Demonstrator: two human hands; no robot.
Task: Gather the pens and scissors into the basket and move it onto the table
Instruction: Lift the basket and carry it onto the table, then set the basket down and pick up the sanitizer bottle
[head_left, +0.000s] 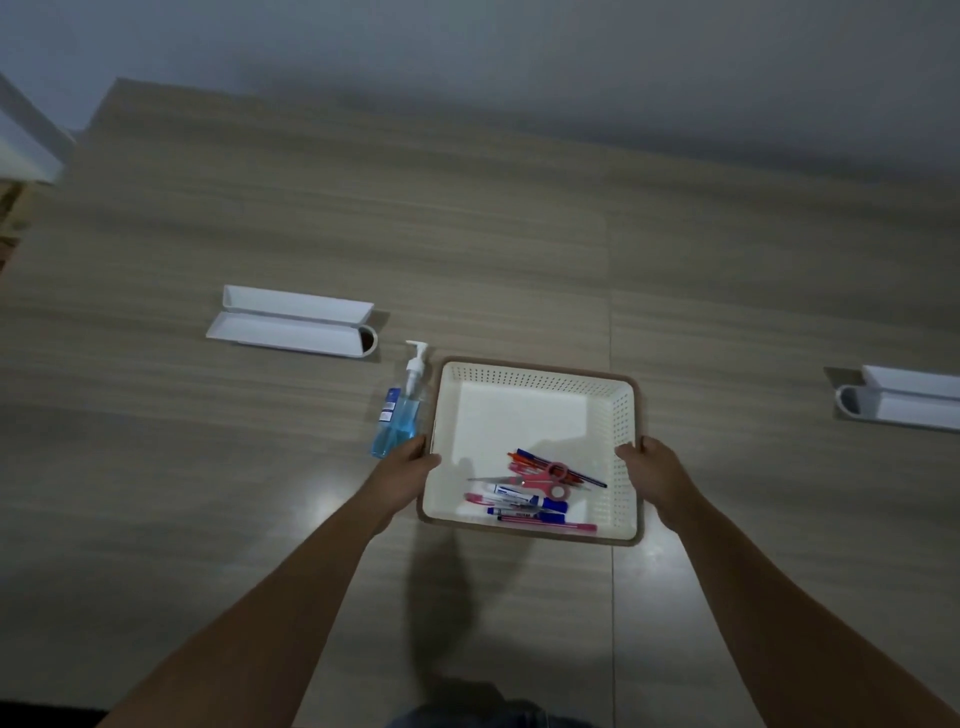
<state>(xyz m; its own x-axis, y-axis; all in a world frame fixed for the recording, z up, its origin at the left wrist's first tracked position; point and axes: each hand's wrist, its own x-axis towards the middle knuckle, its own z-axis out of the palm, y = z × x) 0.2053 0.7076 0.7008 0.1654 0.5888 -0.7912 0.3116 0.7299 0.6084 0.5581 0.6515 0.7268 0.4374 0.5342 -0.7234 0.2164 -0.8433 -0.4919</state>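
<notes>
Head cam: we log white perforated basket w/ pens & pink scissors piled at near end, left hand & right hand closed on opp. side rims, straight ahead, equidistant, above wood-grain surface.

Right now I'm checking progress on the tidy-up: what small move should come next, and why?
Probably release the basket. The pens and scissors already lie inside it, and the left hand and right hand grip opposite rims. It looks set on the wooden surface beside the pump bottle, though contact is uncertain.
</notes>
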